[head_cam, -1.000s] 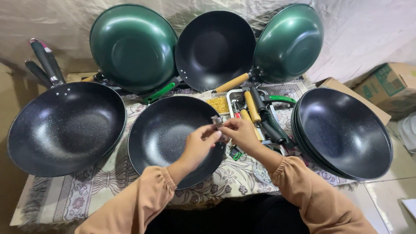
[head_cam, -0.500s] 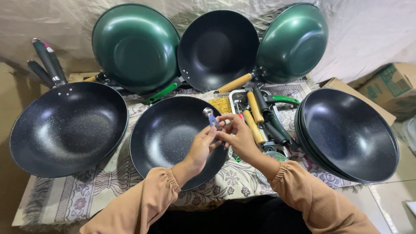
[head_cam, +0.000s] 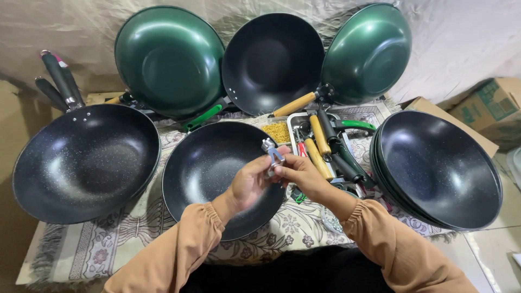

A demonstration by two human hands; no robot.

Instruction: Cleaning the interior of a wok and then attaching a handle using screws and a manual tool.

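Both hands meet above the right rim of the centre black wok. The left hand and right hand together pinch a small metal handle bracket, grasped at its lower end. Right of that wok lies a tray of handles.

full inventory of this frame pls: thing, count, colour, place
green woks: 2, dark green, propped at back left and back right
black wok: 1, propped at back centre
speckled wok: 1, black, left, with handle
handleless wok: 1, black, centre, under the hands
stacked woks: several, black, right
tray of handles: 1, wooden, black and green handles, centre right
patterned cloth: 1, covers table
cardboard box: 1, brown, far right
metal bracket: 1, silver, held by both hands
left hand: on bracket
right hand: on bracket
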